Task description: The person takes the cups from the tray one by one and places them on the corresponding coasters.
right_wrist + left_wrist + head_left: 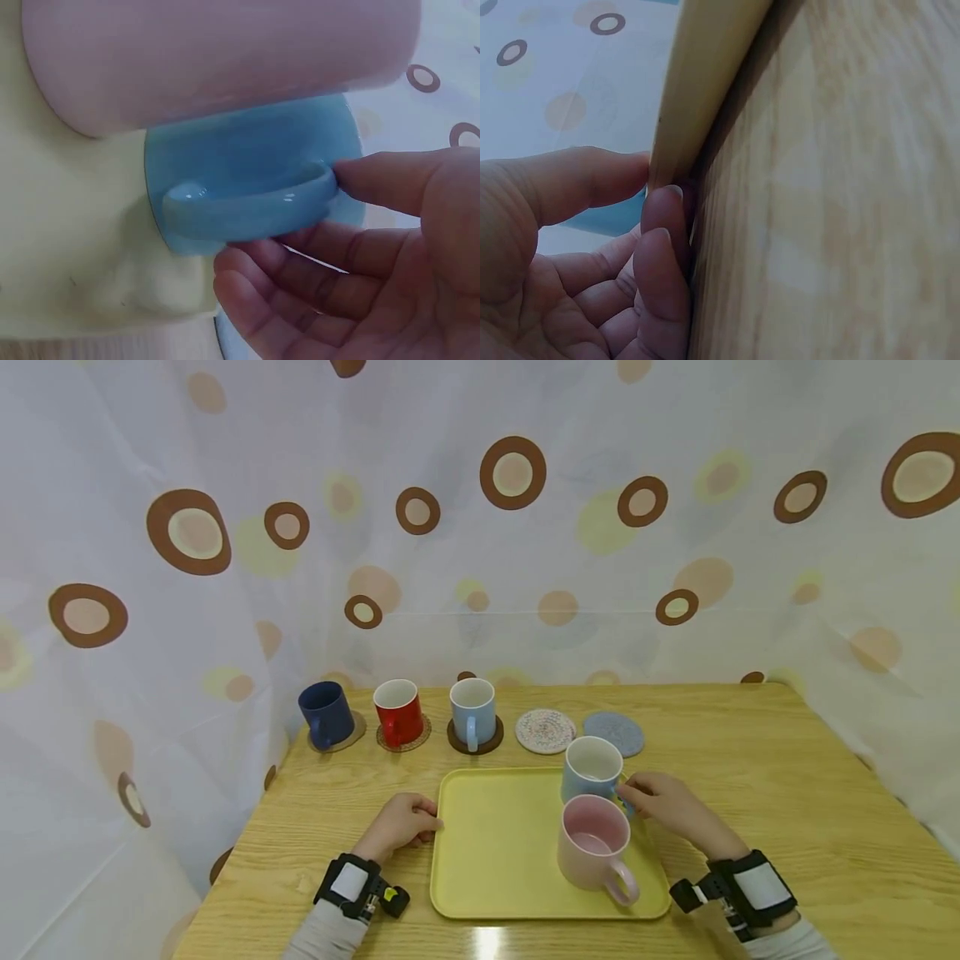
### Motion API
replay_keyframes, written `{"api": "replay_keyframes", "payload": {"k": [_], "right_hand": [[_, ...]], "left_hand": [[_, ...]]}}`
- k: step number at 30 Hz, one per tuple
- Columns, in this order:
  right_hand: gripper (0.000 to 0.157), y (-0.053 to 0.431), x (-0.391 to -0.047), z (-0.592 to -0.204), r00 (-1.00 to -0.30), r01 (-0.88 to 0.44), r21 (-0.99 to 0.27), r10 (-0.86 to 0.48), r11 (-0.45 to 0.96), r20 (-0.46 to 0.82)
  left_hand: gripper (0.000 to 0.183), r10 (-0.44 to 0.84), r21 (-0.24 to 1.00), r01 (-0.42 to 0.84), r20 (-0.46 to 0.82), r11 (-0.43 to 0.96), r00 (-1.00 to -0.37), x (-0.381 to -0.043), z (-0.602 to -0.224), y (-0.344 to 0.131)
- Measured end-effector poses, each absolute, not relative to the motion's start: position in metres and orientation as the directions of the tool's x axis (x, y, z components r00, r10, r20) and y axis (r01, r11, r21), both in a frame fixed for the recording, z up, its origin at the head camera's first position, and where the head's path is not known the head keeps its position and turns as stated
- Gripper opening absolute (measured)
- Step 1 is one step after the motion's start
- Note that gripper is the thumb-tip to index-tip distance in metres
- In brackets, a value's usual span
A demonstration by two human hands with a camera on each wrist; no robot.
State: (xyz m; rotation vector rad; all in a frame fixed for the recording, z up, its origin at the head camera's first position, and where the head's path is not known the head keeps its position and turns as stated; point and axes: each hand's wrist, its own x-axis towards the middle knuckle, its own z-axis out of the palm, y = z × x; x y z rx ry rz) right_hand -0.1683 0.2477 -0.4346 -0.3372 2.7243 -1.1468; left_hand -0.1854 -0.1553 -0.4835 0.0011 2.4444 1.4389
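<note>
A yellow tray (pixel 495 843) lies on the wooden table. My left hand (pixel 405 822) pinches its left rim; in the left wrist view the thumb is on the tray's edge (pixel 705 75) and the fingertips are tucked beneath it. On the tray's right side stand two mugs, a light blue mug (pixel 576 785) behind a pink mug (pixel 588 856). My right hand (pixel 667 802) holds the light blue mug by its handle (pixel 255 214), thumb on top and fingers curled below. The pink mug (pixel 225 52) partly covers the blue one, its handle pointing towards me.
Along the back of the table (pixel 750 777) stand a navy mug (pixel 333 714), a red mug (pixel 402 720) and another light blue mug (pixel 483 722), each on a coaster. A white speckled coaster (pixel 545 731) and a grey-blue coaster (pixel 618 732) lie beside them. Behind hangs a patterned curtain (pixel 450 552).
</note>
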Motion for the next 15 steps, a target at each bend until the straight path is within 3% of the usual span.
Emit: {"api": "replay_keyframes", "payload": {"k": [15], "right_hand": [[0.038,0.251,-0.177,-0.447,-0.933,-0.014,-0.896,-0.329,0.443,-0.148]], "left_hand": [[0.021,0.152,0.86,-0.16,-0.263,0.484,-0.953,-0.184,-0.482,-0.155]]}}
